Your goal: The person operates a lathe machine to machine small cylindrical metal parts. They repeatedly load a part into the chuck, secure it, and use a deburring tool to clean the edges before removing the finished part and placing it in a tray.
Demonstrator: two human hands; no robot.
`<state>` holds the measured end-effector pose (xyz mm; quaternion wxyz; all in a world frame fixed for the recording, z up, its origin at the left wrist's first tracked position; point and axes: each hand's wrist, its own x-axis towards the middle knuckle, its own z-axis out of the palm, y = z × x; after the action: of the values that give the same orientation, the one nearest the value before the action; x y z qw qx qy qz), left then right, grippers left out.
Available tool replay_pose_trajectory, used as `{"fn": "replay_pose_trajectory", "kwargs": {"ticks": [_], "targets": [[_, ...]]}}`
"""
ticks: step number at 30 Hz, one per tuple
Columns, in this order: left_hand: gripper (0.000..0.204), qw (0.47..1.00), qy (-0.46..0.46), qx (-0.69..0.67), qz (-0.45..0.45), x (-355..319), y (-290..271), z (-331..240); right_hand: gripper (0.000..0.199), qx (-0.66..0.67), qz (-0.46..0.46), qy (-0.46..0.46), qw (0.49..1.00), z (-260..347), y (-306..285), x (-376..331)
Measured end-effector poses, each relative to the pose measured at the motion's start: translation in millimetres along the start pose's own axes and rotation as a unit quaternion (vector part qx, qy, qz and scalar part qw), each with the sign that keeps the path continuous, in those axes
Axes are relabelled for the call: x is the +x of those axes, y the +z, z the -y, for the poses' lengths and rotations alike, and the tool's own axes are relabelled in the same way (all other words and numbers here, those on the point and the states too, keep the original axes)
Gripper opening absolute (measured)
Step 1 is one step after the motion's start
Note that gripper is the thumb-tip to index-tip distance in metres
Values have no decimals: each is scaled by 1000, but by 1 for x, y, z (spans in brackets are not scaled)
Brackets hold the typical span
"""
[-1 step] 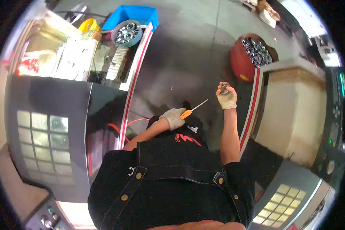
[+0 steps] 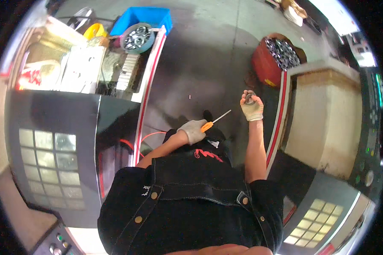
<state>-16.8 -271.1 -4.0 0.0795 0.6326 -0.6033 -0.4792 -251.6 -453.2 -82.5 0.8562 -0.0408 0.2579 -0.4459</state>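
Note:
My left hand (image 2: 192,130), in a grey work glove, is closed on a screwdriver (image 2: 215,121) with an orange handle; its thin metal shaft points up and to the right. Raised a little further right, my right hand (image 2: 252,106) in a pale glove grips a small round grey metal part (image 2: 249,98). Both hands are held over the grey concrete floor, in front of my black denim apron (image 2: 191,199). The screwdriver tip stops short of the right hand.
Machine housings with red-striped edges stand left (image 2: 147,89) and right (image 2: 281,119). A blue crate (image 2: 151,17) and a round metal wheel part (image 2: 137,39) lie at the upper left. A red bin (image 2: 270,63) full of metal parts stands upper right. Control panel (image 2: 376,127) far right.

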Motion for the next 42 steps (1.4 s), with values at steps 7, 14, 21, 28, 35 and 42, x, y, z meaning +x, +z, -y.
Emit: {"fn": "replay_pose_trajectory", "kwargs": {"ticks": [7, 14, 21, 28, 35, 42], "targets": [[34, 996, 52, 47, 58, -9, 6, -3, 42, -8, -58, -71, 996, -16, -18, -84], [34, 989, 94, 56, 99, -14, 26, -14, 39, -212, -145, -168, 952, -47, -41, -153], [36, 999, 5, 41, 1, -20, 43, 23, 41, -154, -156, 49, 974, -94, -83, -173], [43, 972, -118, -73, -190, -80, 35, 66, 54, -282, -121, 102, 946, -155, -61, -99], [39, 912, -172, -135, -347, -138, 41, 113, 44, -440, 91, 253, 857, -236, 71, 64], [39, 880, -230, -180, -375, -167, 43, 138, 50, -607, 85, 23, 790, -295, 256, 210]]}}
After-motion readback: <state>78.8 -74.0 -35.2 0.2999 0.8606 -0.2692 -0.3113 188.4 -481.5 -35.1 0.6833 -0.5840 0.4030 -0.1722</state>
